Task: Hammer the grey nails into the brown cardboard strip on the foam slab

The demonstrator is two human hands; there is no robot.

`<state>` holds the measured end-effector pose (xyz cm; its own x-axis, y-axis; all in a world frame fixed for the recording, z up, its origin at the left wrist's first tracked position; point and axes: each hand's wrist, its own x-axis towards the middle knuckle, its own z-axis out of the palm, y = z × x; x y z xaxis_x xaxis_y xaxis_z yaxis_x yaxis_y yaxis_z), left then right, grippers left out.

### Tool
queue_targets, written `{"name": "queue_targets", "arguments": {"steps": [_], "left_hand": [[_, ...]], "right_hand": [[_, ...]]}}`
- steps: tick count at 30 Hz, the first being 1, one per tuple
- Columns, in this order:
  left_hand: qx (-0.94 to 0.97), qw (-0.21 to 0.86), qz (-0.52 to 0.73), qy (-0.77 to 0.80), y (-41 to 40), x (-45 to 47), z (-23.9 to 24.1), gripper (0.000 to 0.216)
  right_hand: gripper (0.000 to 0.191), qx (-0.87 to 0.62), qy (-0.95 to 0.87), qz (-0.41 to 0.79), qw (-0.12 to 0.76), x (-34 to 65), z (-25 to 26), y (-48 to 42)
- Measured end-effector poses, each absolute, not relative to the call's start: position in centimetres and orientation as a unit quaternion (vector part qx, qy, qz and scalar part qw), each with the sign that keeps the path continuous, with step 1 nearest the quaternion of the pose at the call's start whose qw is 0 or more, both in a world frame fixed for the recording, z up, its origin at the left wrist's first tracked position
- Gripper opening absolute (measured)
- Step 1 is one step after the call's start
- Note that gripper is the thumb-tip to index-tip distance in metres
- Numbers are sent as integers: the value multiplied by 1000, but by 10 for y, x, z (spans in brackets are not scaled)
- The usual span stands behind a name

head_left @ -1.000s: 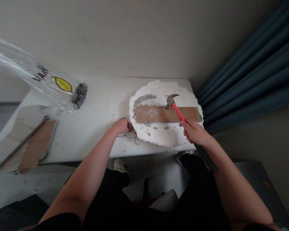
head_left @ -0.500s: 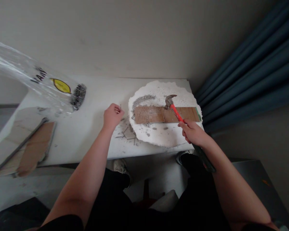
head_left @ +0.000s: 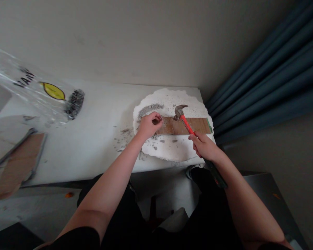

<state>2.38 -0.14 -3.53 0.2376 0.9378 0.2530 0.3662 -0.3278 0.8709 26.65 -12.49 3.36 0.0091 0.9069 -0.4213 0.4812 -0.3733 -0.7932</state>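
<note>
Wooden board (head_left: pixel 193 125), a narrow brown strip, lies flat across a rough-edged white foam slab (head_left: pixel 172 149) that sits at the right end of the white table (head_left: pixel 94 139), close to the far right corner by the wall and a blue curtain (head_left: pixel 263 80). The left hand (head_left: pixel 147 125) rests on the board's left end with fingertips pinched together; a nail appears to be held there, though it is too small to confirm. The right hand (head_left: pixel 205 147) is closed around the middle of the handle of a hammer (head_left: pixel 187 123), whose orange shaft slants up and left so that the steel head (head_left: pixel 179 111) hovers at the board's far edge, just right of the left hand. Loose nails and grey debris (head_left: pixel 122 139) lie scattered on the table just left of the slab. Done well, the step would call for an upright nail, fingers low and clear of the head, and light first taps. A clear plastic bag (head_left: pixel 41 93) lies near the left end.
</note>
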Motion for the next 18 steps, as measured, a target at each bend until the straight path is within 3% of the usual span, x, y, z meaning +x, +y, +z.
{"name": "queue_targets", "arguments": {"steps": [10, 18], "left_hand": [[720, 326, 403, 461, 4, 21, -42, 15], [727, 327, 394, 457, 1, 25, -42, 6]], "right_hand": [[34, -663, -556, 452, 216, 273, 27, -123], [37, -663, -582, 415, 223, 272, 26, -124]]}}
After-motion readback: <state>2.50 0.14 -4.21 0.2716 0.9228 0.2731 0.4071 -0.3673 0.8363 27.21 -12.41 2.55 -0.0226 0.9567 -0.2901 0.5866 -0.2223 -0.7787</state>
